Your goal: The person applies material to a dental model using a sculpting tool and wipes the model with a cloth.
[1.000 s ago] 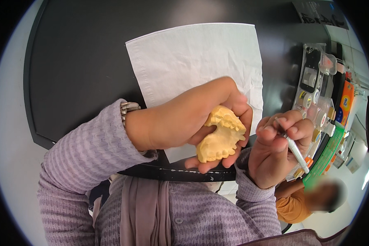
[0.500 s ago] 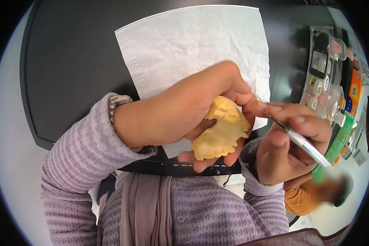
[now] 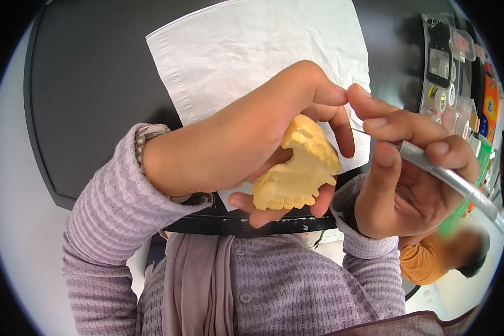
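Observation:
My left hand [image 3: 235,134] is wrapped round a yellow plaster dental cast [image 3: 305,171], with several fingers behind and under it. The row of teeth faces my body and the right. In my right hand [image 3: 397,193] is a thin-tipped metal carving tool [image 3: 453,180] with a silver, textured handle. I grip it between thumb and fingers, with the handle slanting down to the right. Its fine tip points left, close to my left fingertips and apart from the cast. The index fingertips of both hands are very near each other; whether they touch, I cannot tell.
White paper [image 3: 207,61] lies on the black table [image 3: 95,95] under my hands. To the right stands a clear case [image 3: 442,106] with a dark phone-like device and small round jars, beside an orange pack [image 3: 489,106]. Another person in an orange top [image 3: 420,263] sits at lower right.
My right hand and the tool have moved right, and the tool's tip has drawn away from my left fingers. The cast has turned a little, and the view has shifted slightly.

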Motion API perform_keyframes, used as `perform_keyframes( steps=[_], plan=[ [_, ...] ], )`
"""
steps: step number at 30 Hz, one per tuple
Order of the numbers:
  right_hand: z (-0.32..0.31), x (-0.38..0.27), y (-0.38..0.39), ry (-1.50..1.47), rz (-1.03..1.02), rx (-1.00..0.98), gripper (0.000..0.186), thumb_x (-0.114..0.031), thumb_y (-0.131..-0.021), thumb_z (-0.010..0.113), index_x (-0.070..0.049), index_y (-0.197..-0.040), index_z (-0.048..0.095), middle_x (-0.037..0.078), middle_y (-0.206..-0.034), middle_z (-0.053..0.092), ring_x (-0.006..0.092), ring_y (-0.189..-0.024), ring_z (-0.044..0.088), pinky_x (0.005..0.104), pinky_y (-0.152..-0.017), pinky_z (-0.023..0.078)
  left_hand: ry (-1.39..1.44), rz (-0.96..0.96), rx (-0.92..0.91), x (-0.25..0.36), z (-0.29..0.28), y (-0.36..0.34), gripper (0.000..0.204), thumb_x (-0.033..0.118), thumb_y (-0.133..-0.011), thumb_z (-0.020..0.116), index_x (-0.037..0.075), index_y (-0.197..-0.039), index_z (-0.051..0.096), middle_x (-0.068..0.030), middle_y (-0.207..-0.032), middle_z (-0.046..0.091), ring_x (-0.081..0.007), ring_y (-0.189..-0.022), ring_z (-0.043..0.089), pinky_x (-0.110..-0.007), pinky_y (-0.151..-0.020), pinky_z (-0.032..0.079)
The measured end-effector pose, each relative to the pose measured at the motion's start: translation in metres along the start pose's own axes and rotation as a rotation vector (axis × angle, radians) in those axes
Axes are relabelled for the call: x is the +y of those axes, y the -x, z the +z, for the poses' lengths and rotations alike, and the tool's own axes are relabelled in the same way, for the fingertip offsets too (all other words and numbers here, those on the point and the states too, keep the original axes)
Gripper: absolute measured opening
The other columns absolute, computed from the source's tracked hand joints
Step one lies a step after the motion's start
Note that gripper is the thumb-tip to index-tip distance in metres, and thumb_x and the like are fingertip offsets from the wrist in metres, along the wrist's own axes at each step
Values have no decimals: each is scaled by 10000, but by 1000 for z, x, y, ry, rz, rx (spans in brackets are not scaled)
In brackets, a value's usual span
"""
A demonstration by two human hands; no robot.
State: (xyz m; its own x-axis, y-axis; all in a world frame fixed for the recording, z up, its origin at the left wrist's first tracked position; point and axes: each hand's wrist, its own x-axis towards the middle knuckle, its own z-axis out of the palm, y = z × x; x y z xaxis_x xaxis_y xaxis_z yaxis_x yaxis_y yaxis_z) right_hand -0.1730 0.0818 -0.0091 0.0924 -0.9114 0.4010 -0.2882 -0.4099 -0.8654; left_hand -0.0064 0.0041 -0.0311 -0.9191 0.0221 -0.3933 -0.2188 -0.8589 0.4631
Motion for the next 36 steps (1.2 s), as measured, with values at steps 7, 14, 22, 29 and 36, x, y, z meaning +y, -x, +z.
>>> perform_keyframes(
  steps=[7, 14, 22, 29, 36],
  plan=[
    [0, 8, 4, 16, -95, -15, 378, 120, -841, 507, -52, -1100, 292, 221, -909, 596, 430, -945, 623, 484, -888, 507, -9, 33, 28, 0, 2, 1, 721, 466, -932, 46, -53, -1095, 518, -211, -633, 606, -125, -299, 445, -183, -260, 344],
    [-4, 22, 13, -4, -211, -30, 414, 152, -822, 512, -55, -1097, 283, 232, -922, 590, 463, -979, 606, 477, -912, 492, -33, 62, 51, 0, 3, 1, 716, 460, -946, 36, -56, -1100, 508, -208, -640, 611, -123, -298, 451, -178, -261, 350],
    [0, 16, 10, -71, -161, -21, 408, 141, -827, 529, -51, -1107, 302, 248, -920, 591, 488, -994, 586, 505, -930, 471, -145, 101, 67, -2, 0, 2, 698, 480, -960, 75, -54, -1072, 510, -174, -715, 632, -134, -363, 514, -188, -308, 414],
    [-1, -2, 6, -45, -8, -32, 407, 144, -829, 520, -40, -1113, 295, 263, -925, 593, 494, -997, 577, 511, -936, 465, -114, 141, 17, -6, 0, -2, 652, 450, -969, 76, -43, -1090, 486, -195, -691, 615, -151, -369, 522, -204, -321, 432],
    [-4, 6, 14, -5, -81, -50, 440, 161, -826, 502, -29, -1160, 287, 265, -930, 596, 474, -981, 596, 472, -913, 487, -55, 103, 52, -4, 2, -1, 664, 470, -974, 95, -51, -1063, 496, -210, -658, 602, -153, -329, 504, -204, -281, 399]
  ],
)
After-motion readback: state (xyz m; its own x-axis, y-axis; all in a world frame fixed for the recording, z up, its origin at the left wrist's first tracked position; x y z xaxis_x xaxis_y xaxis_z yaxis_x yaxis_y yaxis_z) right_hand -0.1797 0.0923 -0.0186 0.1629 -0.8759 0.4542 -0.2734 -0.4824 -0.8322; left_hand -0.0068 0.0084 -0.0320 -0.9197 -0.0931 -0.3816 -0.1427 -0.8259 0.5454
